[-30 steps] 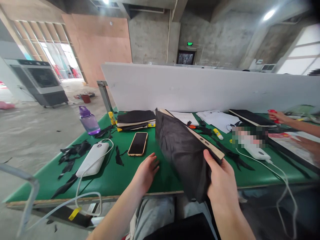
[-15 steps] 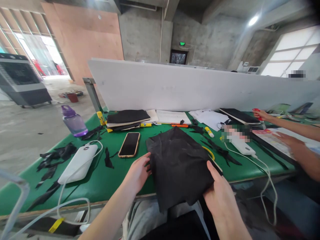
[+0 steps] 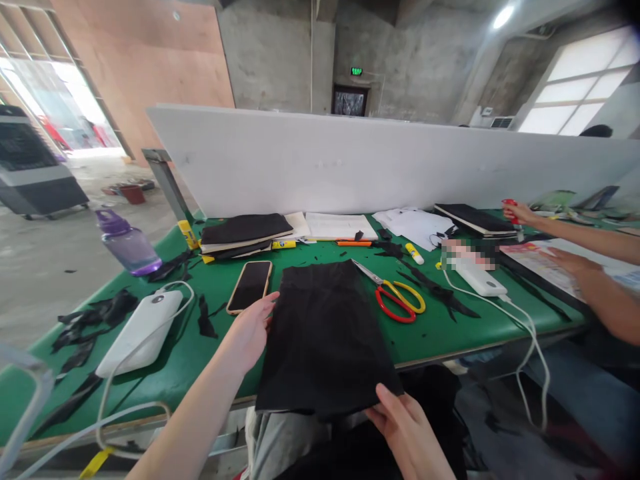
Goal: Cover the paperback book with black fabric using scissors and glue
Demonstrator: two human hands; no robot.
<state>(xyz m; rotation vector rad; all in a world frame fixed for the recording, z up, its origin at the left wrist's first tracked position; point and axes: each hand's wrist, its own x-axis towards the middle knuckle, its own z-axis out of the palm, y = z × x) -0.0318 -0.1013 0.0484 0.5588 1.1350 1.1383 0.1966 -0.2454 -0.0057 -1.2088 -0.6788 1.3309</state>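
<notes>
A black cloth piece (image 3: 327, 333), roughly rectangular with a few faint creases, lies over the front edge of the green table and hangs toward my lap. My left hand (image 3: 249, 333) has its fingers curled at the cloth's left edge, beside a phone (image 3: 250, 287). At the lower right corner, my right hand (image 3: 400, 420) pinches the cloth between thumb and fingers. Scissors (image 3: 393, 293) with one red and one yellow handle loop rest just right of the cloth, their tips near its upper right corner.
A white power bank (image 3: 143, 333) with a cable, black scraps (image 3: 95, 317) and a purple bottle (image 3: 127, 243) are on the left. Dark-covered books (image 3: 245, 233), papers and glue sticks line the back before a white partition (image 3: 320, 167). A co-worker's hands (image 3: 565, 263) work at right.
The black cloth has gone from tilted and rumpled to flatter and straighter, uncovering the scissors. My right hand has moved down and left to its lower corner; my left shifted slightly left.
</notes>
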